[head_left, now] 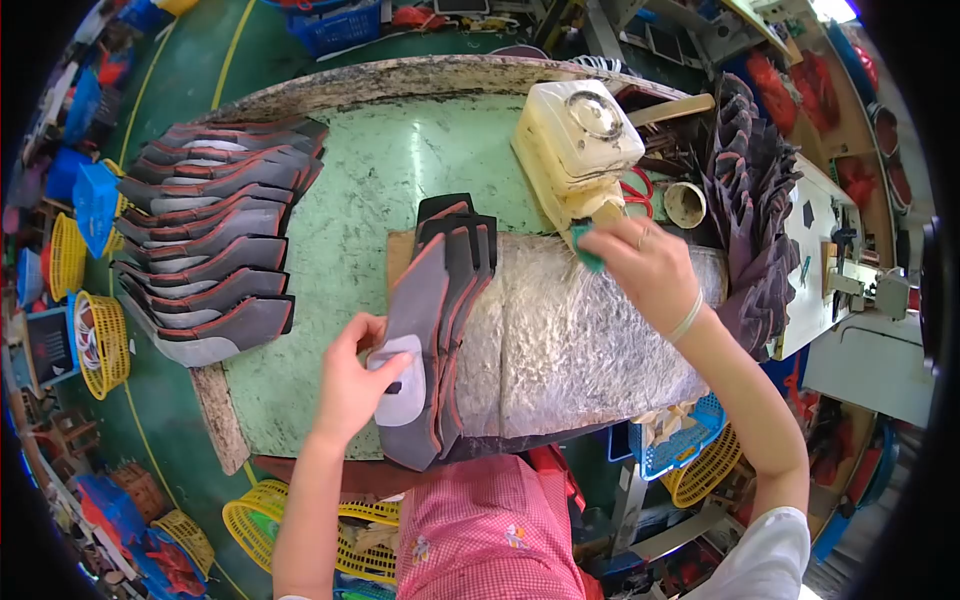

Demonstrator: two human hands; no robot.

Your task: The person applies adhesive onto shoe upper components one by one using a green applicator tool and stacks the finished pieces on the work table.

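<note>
My left hand (352, 382) grips the left edge of a dark grey shoe-upper piece (412, 300), thumb on the light grey oval patch near its lower end. Several similar overlapping pieces with orange-red edges lie just to its right. In my right hand (650, 270) is a small green item (588, 247), pinched between the fingers; its exact kind is partly hidden. It is close beside the mouth of a yellowed plastic container (575, 140), stained along its side. Under the pieces and my right hand spreads a shiny, wrinkled silvery-brown covering (580, 340).
A row of overlapping grey pieces (215, 230) lies on the green tabletop (365, 170) at left. A dark stack (745, 200) stands at right, near a small round cup (685, 205). Yellow baskets (255, 515) and a blue basket (690, 440) sit below the table edge.
</note>
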